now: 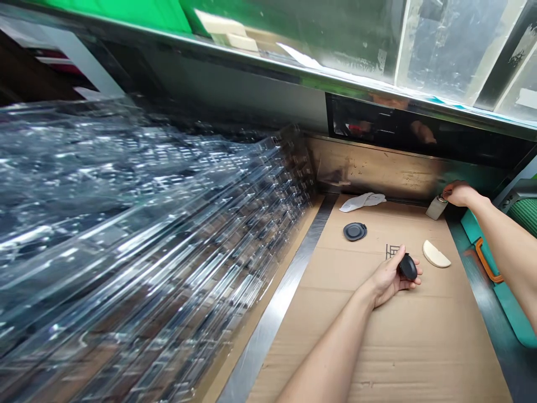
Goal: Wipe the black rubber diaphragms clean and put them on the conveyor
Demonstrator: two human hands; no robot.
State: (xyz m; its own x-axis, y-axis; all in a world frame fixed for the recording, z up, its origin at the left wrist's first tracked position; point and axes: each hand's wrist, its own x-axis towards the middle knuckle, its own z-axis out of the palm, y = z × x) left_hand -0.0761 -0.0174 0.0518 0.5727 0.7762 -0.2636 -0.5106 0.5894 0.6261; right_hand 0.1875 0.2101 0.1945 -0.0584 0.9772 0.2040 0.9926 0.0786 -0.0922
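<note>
My left hand (392, 280) is closed around a black oval compact-like piece (408, 267), thumb on one side and fingers beneath. At the far right corner of the cardboard, my right hand (459, 193) grips the top of a small pale bottle (437, 208) with a metallic neck; its fingertips are partly hidden. A second black round piece (354, 231) with a small tab lies flat left of my left hand. Between my hands rests a cream half-round pad (436, 254). A crumpled white cloth or glove (363, 202) lies near the back edge.
Tall stacks of clear plastic trays (201, 235) fill the left side. A cardboard sheet (327, 336) covers the metal bench (268, 330). On the right stands a teal box (509, 313) with an orange handle (486, 260). A shelf (293, 73) runs overhead above a dark glossy panel (377, 120).
</note>
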